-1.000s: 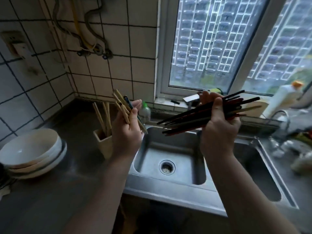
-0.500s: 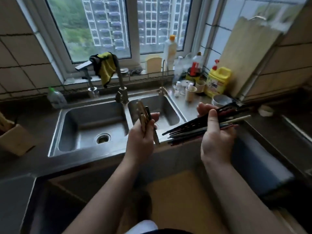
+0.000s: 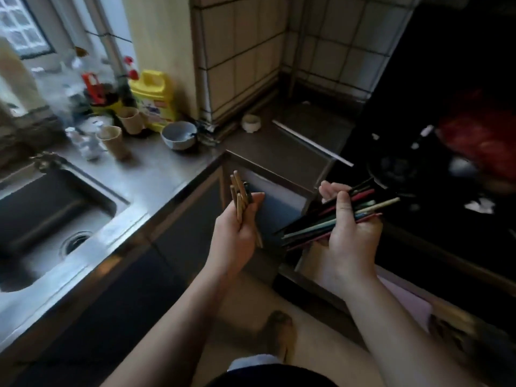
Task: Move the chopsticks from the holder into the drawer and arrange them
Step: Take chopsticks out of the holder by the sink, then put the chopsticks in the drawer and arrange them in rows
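Light chopsticks (image 3: 239, 198), dark chopsticks (image 3: 312, 229) just off counter edge (image 3: 167, 197)

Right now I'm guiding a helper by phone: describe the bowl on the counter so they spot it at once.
From the sink, follow the steel counter right toward the tiled corner. The bowl stands by the yellow jug, right of two tan cups. It alone is low, wide and grey-blue; the cups are tall and tan.
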